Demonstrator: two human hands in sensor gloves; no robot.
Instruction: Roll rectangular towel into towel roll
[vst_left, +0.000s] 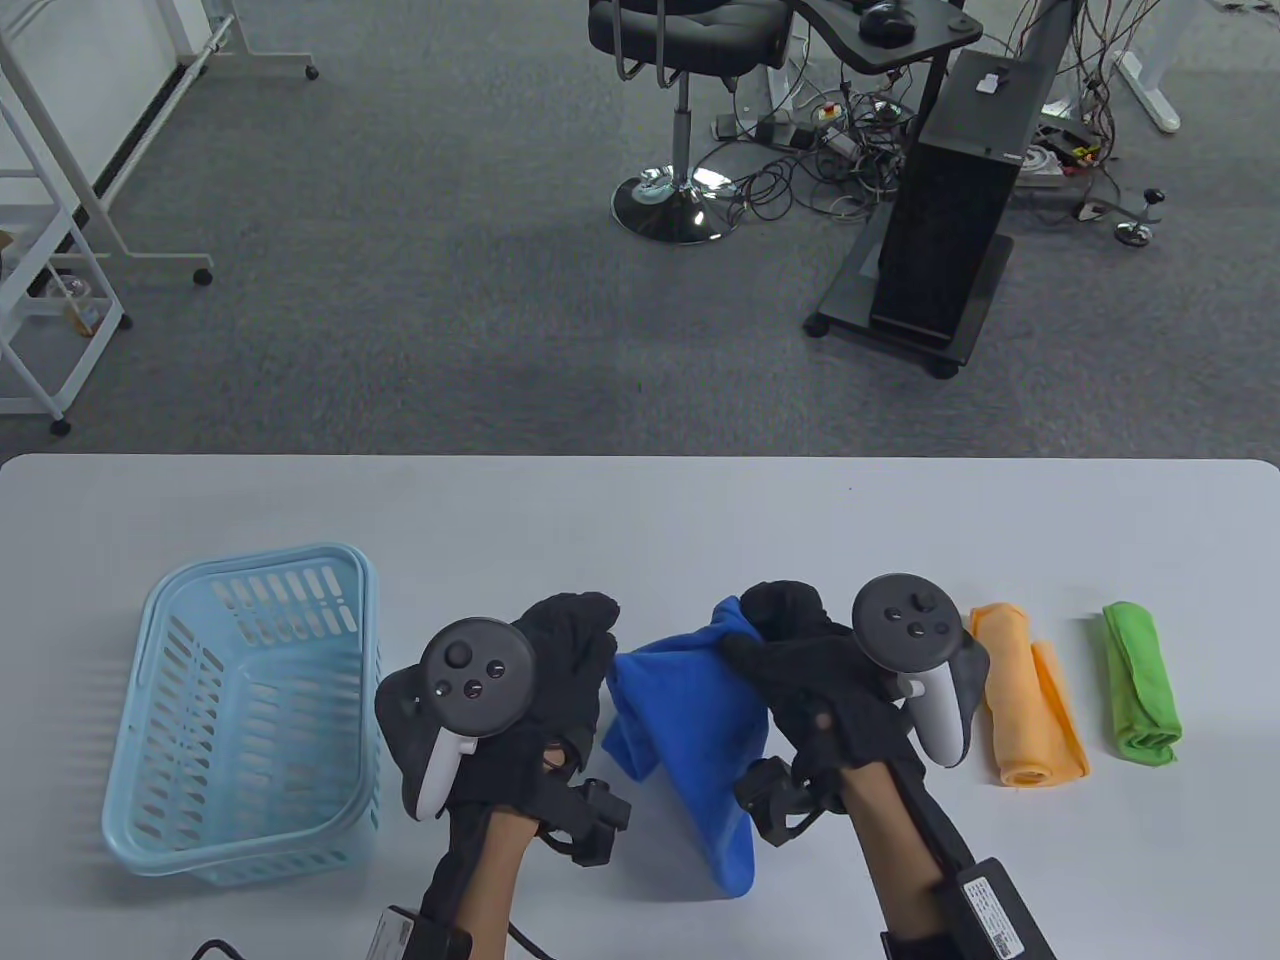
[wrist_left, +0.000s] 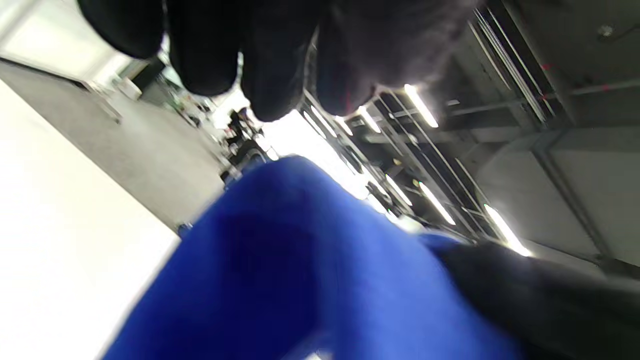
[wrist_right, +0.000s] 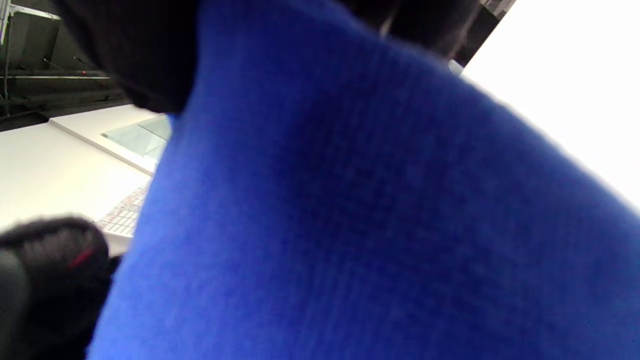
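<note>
A blue towel (vst_left: 690, 730) hangs crumpled over the middle of the white table (vst_left: 640, 520), its lower corner trailing toward the front edge. My right hand (vst_left: 770, 625) grips its upper edge and holds it lifted. The towel fills the right wrist view (wrist_right: 375, 225). My left hand (vst_left: 575, 640) is just left of the towel's left edge. In the left wrist view its fingertips (wrist_left: 275, 65) hang above the towel (wrist_left: 300, 270) with a gap between them, holding nothing.
A light blue plastic basket (vst_left: 150, 700) stands at the left of the table. An orange rolled towel (vst_left: 1020, 700) and a green rolled towel (vst_left: 1140, 690) lie to the right of my right hand.
</note>
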